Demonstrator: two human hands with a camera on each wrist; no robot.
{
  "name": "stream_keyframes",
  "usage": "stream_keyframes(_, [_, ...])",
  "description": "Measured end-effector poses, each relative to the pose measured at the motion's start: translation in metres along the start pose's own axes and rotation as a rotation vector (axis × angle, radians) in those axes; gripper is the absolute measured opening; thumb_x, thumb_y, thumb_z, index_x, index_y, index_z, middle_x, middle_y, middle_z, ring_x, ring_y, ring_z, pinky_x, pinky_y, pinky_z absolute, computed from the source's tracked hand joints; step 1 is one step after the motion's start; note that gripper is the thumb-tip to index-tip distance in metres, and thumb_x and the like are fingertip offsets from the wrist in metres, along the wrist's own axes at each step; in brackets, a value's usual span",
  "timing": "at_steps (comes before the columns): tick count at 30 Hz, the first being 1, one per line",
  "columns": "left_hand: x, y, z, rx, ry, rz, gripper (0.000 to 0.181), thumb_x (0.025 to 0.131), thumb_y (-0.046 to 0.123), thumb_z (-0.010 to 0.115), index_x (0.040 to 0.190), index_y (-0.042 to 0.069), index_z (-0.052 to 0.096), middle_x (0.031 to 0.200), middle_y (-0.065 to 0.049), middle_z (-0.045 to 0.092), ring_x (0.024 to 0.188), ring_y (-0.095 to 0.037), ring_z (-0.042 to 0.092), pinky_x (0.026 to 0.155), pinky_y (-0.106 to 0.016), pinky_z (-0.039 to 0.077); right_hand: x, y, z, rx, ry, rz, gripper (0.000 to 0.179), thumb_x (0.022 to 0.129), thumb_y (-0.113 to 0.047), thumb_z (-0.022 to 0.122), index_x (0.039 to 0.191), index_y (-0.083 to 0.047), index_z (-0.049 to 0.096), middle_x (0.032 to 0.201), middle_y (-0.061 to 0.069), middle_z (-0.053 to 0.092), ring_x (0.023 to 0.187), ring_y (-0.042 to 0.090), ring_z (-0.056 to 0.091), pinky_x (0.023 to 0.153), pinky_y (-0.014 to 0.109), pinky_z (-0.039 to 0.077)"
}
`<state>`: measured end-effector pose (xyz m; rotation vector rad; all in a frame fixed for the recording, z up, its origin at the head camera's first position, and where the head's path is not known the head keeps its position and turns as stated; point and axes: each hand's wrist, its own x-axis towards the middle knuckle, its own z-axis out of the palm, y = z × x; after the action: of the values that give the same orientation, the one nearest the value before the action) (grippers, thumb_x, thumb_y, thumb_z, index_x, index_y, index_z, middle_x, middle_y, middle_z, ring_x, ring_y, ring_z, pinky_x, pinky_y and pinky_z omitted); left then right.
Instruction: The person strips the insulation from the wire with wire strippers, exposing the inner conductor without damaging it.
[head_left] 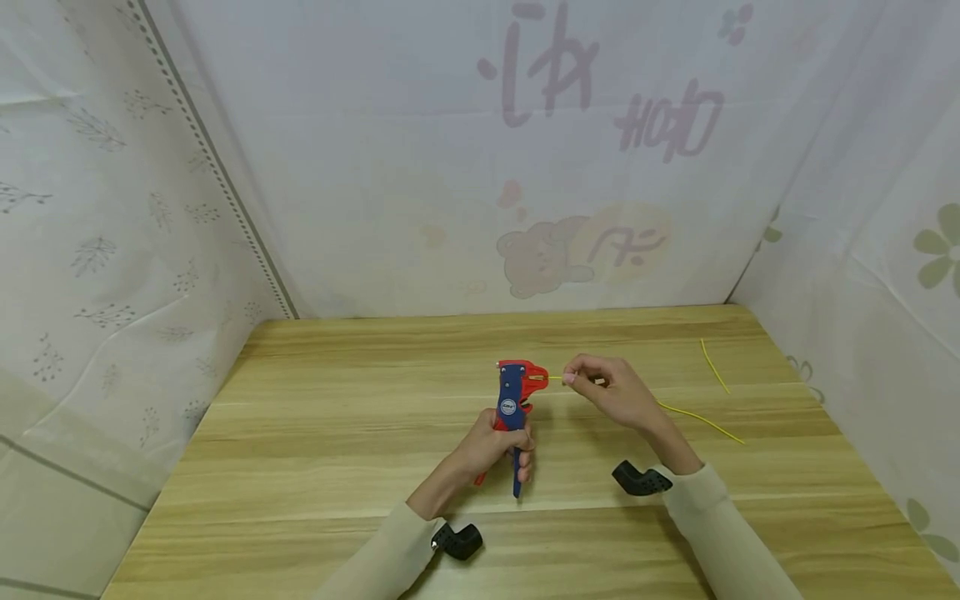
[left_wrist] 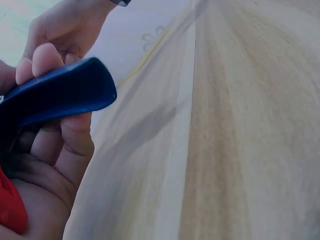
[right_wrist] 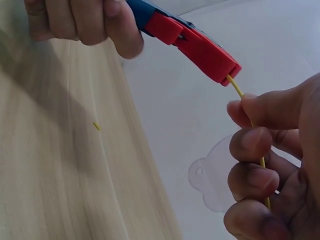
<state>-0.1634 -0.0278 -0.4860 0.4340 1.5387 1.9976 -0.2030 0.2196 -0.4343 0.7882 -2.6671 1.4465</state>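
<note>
My left hand (head_left: 483,448) grips a self-adjusting wire stripper (head_left: 511,396) with a blue body and a red head, held above the table. The fingers wrap its handles; the left wrist view shows the blue handle (left_wrist: 65,90) close up. My right hand (head_left: 618,398) pinches a thin yellow wire (head_left: 555,378) between thumb and forefinger, just right of the tool. The wire's tip enters the red nose of the stripper (right_wrist: 210,55), so that end is hidden. Below the pinch, in the right wrist view, the wire runs behind the other curled fingers.
A short yellow wire (head_left: 714,365) lies at the table's back right. More yellow wire (head_left: 705,419) stretches right from behind my right wrist; whether it joins the held one I cannot tell. A tiny yellow piece (right_wrist: 96,126) lies on the wooden table (head_left: 337,400). Cloth walls surround it.
</note>
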Motion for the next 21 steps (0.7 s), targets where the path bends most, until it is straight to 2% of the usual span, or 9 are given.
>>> stream_keyframes(7, [0.0000,-0.0005,-0.0007,0.014,-0.022,-0.005,0.007,0.091,0.003,0.058,0.085,0.005,0.055,0.061,0.003,0.062,0.052,-0.013,0.065,0.057,-0.029,0.059,-0.0009,-0.0001,-0.0041,0.007,0.014,0.006,0.011,0.100,-0.017,0.067,0.098,-0.011,0.075,0.074,0.003,0.061,0.059,0.006,0.045,0.052,0.021,0.039])
stream_keyframes(13, [0.0009,-0.0006,-0.0008,0.030,-0.036,-0.003,0.008,0.092,0.002,0.058,0.085,0.004,0.054,0.063,0.002,0.062,0.053,-0.014,0.065,0.057,-0.029,0.059,-0.0019,0.0017,-0.0071,0.005,0.028,-0.021,0.007,0.097,-0.015,0.070,0.095,-0.016,0.077,0.086,0.014,0.071,0.062,0.007,0.049,0.053,0.021,0.042])
stream_keyframes(21, [0.0007,-0.0013,-0.0012,0.044,-0.037,-0.018,0.009,0.091,0.001,0.059,0.084,0.004,0.053,0.062,0.001,0.060,0.051,-0.014,0.063,0.056,-0.028,0.057,-0.0007,0.0054,-0.0077,-0.066,0.092,-0.123,0.007,0.092,-0.009,0.075,0.091,-0.015,0.079,0.078,-0.004,0.066,0.065,0.009,0.045,0.056,0.023,0.039])
